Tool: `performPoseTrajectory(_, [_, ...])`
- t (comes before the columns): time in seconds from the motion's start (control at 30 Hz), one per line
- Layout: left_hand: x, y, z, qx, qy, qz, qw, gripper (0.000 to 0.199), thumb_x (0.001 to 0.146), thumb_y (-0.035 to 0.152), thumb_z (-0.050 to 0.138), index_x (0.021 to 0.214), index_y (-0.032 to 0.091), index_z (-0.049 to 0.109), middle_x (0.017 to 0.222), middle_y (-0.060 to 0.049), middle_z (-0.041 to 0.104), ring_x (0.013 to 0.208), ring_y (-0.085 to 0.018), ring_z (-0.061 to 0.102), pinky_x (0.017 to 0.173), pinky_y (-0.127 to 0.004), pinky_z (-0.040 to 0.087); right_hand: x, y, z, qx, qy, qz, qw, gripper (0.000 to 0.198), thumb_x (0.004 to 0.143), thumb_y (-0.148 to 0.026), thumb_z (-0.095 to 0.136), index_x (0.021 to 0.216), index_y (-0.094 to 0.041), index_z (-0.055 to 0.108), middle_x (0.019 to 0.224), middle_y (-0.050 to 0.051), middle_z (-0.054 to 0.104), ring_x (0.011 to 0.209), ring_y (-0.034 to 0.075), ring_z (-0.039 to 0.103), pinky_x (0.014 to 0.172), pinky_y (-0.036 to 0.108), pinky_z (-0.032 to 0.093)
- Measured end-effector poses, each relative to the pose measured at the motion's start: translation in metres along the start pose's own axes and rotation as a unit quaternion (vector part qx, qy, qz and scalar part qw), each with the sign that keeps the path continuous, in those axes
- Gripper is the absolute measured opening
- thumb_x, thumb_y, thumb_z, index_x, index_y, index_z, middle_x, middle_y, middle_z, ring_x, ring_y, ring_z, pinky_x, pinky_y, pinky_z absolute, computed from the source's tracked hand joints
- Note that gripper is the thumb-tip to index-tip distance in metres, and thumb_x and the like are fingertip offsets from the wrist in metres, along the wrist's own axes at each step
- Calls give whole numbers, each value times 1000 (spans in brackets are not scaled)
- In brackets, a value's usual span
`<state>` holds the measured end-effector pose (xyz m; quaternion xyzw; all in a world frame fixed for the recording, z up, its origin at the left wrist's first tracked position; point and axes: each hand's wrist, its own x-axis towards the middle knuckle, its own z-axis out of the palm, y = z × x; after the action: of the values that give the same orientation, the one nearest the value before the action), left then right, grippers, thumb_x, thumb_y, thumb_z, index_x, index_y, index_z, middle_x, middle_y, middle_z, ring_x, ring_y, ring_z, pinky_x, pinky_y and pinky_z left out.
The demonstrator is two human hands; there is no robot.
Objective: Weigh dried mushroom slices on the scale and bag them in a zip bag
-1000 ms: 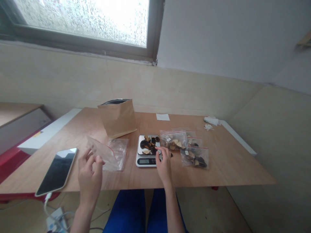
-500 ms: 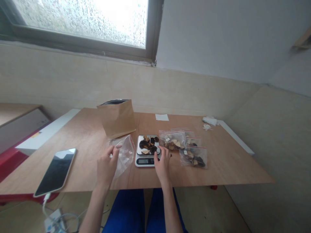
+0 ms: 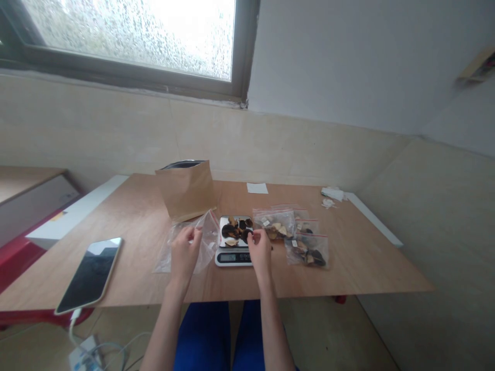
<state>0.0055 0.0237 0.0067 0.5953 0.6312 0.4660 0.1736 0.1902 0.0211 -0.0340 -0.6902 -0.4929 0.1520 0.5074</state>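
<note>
My left hand [image 3: 185, 251] is closed in a pinch on a clear plastic zip bag [image 3: 209, 238], whose red-lined mouth is raised beside the scale. A white digital kitchen scale [image 3: 218, 257] stands just to its right, with several dark and pale dried slices [image 3: 231, 231] on its plate. At the plate's right edge my right hand [image 3: 260, 249] is closed, thumb and fingertips on a dark round dried slice [image 3: 246, 236]. The scale's display is too small to read.
Filled zip bags of dried slices [image 3: 309, 252] lie right of the scale. Behind the left hand stands an open brown paper pouch [image 3: 187, 190]. A phone [image 3: 89, 275] with a charging cable lies at the left. White paper [image 3: 257, 188] and crumpled scraps [image 3: 333, 194] lie toward the back.
My left hand has moved right and pulled the empty zip bag's mouth up toward the scale. My right hand's fingers have closed on the dark slice at the plate's edge.
</note>
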Motion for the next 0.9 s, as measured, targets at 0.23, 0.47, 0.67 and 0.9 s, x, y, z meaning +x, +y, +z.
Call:
performPoseTrajectory(0.23, [-7,-2,15,-3,-37,33,999,28,80,30,39,71,16,62,90,-10,66,81,-21,60,73,-31,43,-3,-60,2,107,-52,41,992,17,77,-31,53,65,-21,44,63,0,57,62,15,56,61,26,43])
performPoseTrajectory(0.47, [-7,-3,14,-33,-31,16,999,31,80,32,38,81,17,65,93,-9,67,85,-22,61,76,-33,45,-8,-67,14,113,-146,-4,983,19,82,-34,49,72,-19,53,69,2,62,67,16,58,62,26,44])
performPoseTrajectory(0.67, [-5,-5,10,-55,-23,-24,998,35,79,36,39,86,15,65,96,-11,68,88,-23,62,77,-34,45,-17,-33,9,21,-156,-117,981,16,83,-15,43,86,-18,58,91,7,60,88,19,57,79,32,46])
performPoseTrajectory(0.9, [-5,-5,11,-58,-24,-21,998,34,79,39,40,79,17,65,91,-10,69,85,-23,62,75,-33,46,-31,-10,18,-176,-186,-182,949,28,78,-5,49,97,-20,63,100,9,60,99,26,52,86,41,42])
